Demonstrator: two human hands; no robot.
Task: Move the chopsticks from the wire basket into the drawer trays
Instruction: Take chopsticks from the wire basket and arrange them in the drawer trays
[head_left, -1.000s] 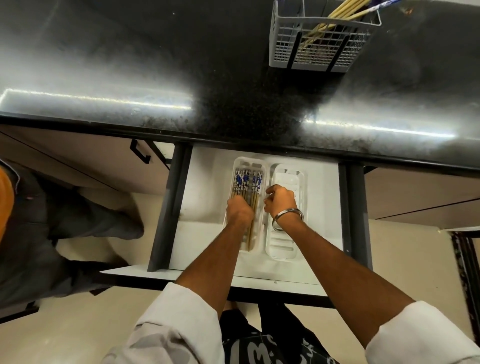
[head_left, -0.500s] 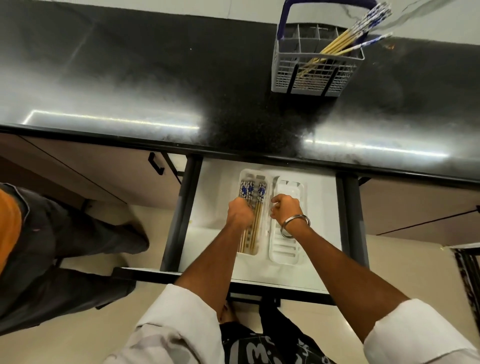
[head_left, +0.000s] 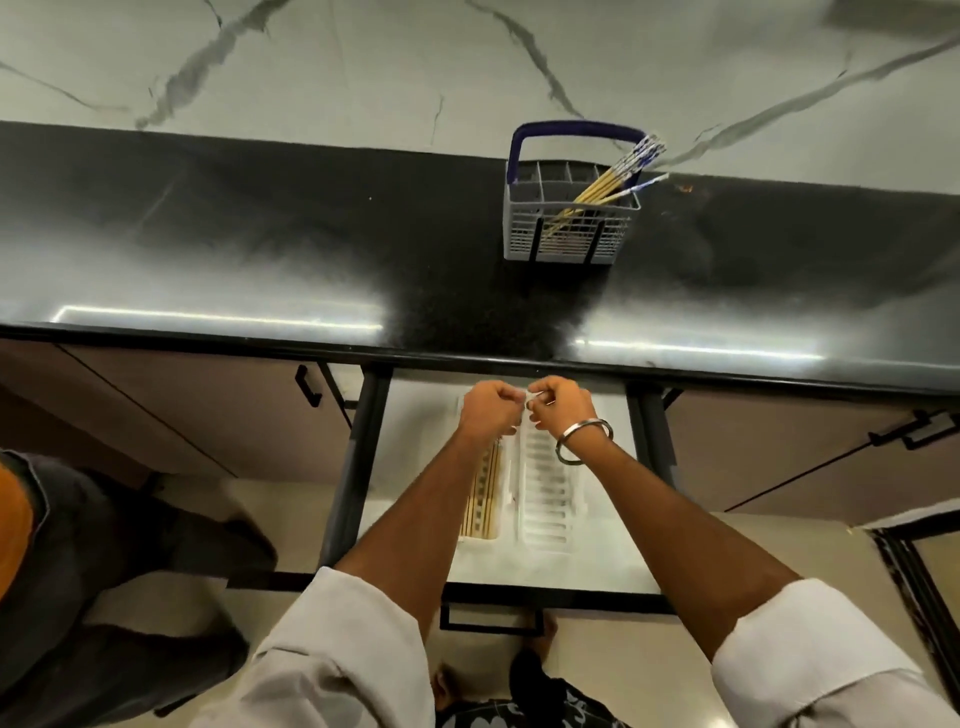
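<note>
A grey wire basket (head_left: 569, 236) with a blue handle stands on the black counter, and several blue-tipped chopsticks (head_left: 608, 182) lean out of its right side. Below the counter edge the white drawer (head_left: 415, 415) is pulled out with two white trays side by side. The left tray (head_left: 470, 543) holds several chopsticks (head_left: 483, 499); the right tray (head_left: 548, 499) shows only bare ribs. My left hand (head_left: 488, 410) and my right hand (head_left: 563, 405) hover close together over the trays' far ends, fingers curled shut. A small pale bit between the fingertips is too blurred to identify.
The black countertop (head_left: 260, 249) runs across the view under a marbled wall (head_left: 363, 62). Another person's legs (head_left: 104, 545) stand at the left beside the drawer. Dark cabinet handles (head_left: 306, 387) flank the drawer, and its own handle (head_left: 491, 621) faces me.
Both hands have lifted off the chopsticks in the left tray and moved toward the trays' far ends, near the counter edge. The view has tilted up, showing the whole basket and the wall.
</note>
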